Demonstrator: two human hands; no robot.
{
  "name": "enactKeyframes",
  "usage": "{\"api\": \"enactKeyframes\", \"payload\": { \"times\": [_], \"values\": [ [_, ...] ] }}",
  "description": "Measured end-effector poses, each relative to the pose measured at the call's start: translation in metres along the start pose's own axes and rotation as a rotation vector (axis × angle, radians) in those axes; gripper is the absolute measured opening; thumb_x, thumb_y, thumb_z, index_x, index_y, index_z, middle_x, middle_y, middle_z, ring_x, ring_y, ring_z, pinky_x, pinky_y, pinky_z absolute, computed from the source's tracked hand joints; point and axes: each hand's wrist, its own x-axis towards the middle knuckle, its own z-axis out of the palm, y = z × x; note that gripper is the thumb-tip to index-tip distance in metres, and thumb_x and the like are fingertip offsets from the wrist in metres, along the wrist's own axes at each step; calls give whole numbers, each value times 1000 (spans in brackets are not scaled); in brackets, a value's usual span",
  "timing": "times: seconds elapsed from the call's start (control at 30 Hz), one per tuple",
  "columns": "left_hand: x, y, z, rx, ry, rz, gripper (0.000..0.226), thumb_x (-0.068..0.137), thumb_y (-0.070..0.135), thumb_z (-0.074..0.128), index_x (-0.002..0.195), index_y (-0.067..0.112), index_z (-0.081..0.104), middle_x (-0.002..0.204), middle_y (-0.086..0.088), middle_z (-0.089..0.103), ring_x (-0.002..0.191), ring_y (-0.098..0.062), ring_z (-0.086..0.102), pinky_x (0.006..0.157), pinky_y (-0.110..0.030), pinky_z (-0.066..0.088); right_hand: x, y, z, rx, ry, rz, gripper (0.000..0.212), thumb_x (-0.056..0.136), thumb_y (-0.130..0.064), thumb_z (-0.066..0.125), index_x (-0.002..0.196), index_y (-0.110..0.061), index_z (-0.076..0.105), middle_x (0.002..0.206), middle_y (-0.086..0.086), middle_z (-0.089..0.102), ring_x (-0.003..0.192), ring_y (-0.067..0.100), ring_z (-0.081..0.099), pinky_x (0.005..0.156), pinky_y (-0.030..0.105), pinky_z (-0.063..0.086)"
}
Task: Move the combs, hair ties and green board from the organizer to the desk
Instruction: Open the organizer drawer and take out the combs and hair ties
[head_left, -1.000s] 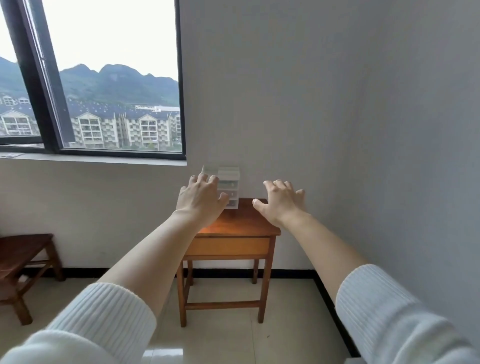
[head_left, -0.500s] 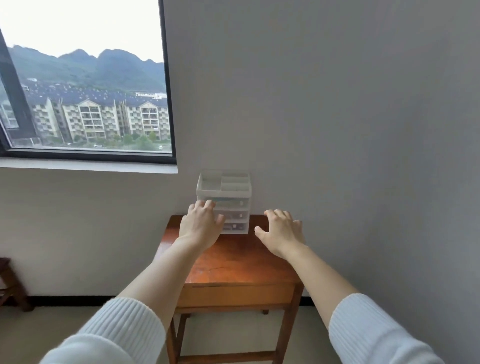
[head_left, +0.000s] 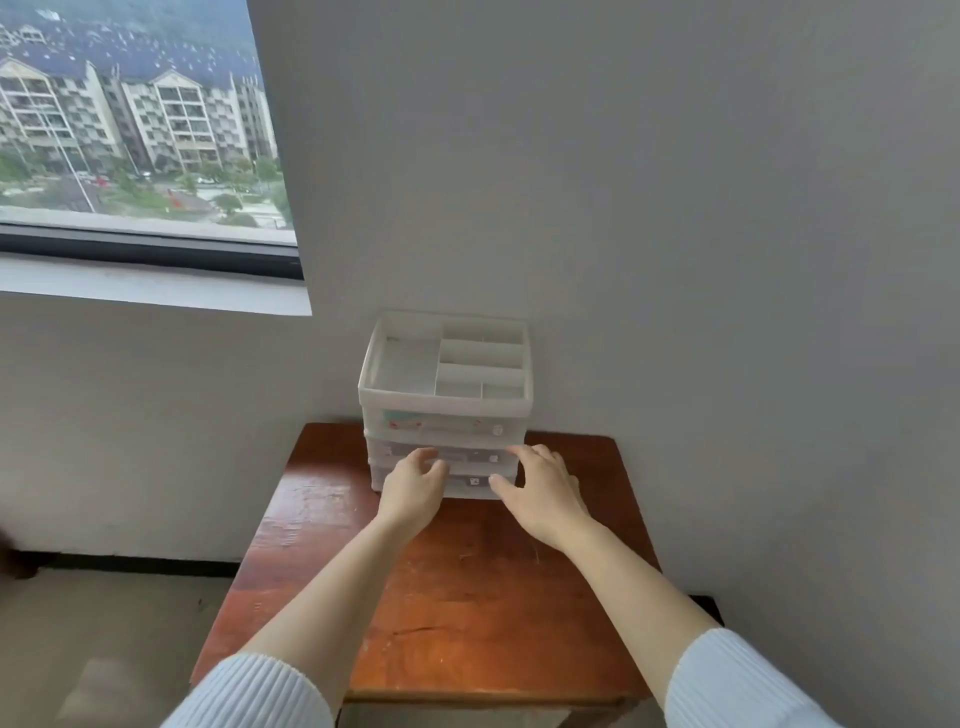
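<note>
Two bare hands reach over a wooden desk (head_left: 467, 597) toward a translucent white organizer (head_left: 447, 410) that stands at the desk's far edge against the wall. The left hand (head_left: 413, 491) and the right hand (head_left: 540, 493) sit in front of its lower drawers, fingers loosely curled and slightly spread, holding nothing. Blurred shapes show through the drawer fronts, too unclear to identify; the divided top tray (head_left: 405, 364) holds nothing visible.
</note>
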Motion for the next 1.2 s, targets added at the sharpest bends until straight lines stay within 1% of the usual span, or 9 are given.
{"api": "enactKeyframes", "payload": {
  "times": [0.2, 0.3, 0.43, 0.63, 0.77, 0.9, 1.0, 1.1, 1.2],
  "values": [
    [49, 8, 20, -838, -48, -412, 20, 90, 21, 51, 105, 16, 63, 104, -2, 68, 96, -17, 65, 74, -32, 52, 56, 10, 14, 209, -98, -44, 49, 91, -36, 53, 135, -18, 46, 136, 3, 50, 125, 18, 46, 103, 32, 39],
    [58, 8, 23, -1095, -98, -514, 27, 91, 18, 52, 115, 9, 61, 109, -7, 68, 100, -23, 64, 74, -34, 51, 63, 10, 12, 221, -30, -100, 39, 91, -32, 54, 128, -18, 53, 125, -1, 56, 111, 12, 53, 89, 21, 40],
    [52, 6, 19, -1181, -199, -560, 29, 86, 20, 57, 114, 14, 61, 104, -8, 69, 95, -24, 66, 70, -35, 53, 59, 6, 2, 102, 107, -295, 31, 90, -26, 56, 120, -20, 57, 114, -7, 58, 100, 5, 54, 78, 12, 40],
    [21, -5, 5, -1112, -359, -557, 37, 84, 25, 59, 121, 23, 56, 113, -8, 70, 106, -25, 64, 78, -38, 53, 57, -6, -8, -306, 173, -467, 33, 84, -21, 64, 116, -11, 62, 111, 6, 60, 107, 22, 51, 86, 34, 47],
    [5, -13, -18, -888, -495, -552, 26, 90, 29, 53, 113, 22, 64, 112, -6, 73, 100, -22, 67, 80, -34, 54, 48, -6, -4, -240, 54, -477, 16, 89, -16, 60, 99, -13, 71, 102, 4, 69, 97, 20, 57, 79, 33, 44],
    [5, -5, -55, -542, -593, -323, 25, 93, 28, 50, 102, 19, 72, 103, -1, 76, 85, -16, 72, 68, -22, 54, 38, -5, -8, -164, -11, -440, 15, 88, -17, 62, 98, -16, 73, 96, 2, 70, 91, 17, 58, 73, 25, 43],
    [16, 7, -73, -431, -391, -84, 20, 90, 18, 55, 93, 20, 75, 96, -3, 76, 75, -13, 71, 56, -15, 54, 33, -6, -8, -154, -94, -392, 19, 86, -15, 63, 101, -18, 73, 102, 1, 68, 96, 16, 59, 71, 18, 46],
    [32, 11, -75, 141, -70, 272, 24, 89, 11, 54, 105, 16, 72, 107, -2, 70, 85, -16, 67, 56, -13, 54, 31, -6, -9, -162, -159, -342, 22, 83, -17, 63, 102, -20, 72, 107, -1, 66, 97, 14, 59, 69, 13, 44],
    [50, 12, -71, 683, -64, 498, 33, 91, 10, 48, 119, 13, 64, 125, -4, 64, 92, -27, 66, 61, -29, 54, 32, -9, -12, -180, -201, -317, 18, 82, -20, 62, 97, -22, 71, 105, -3, 65, 96, 12, 59, 67, 14, 42]
  ]
}}
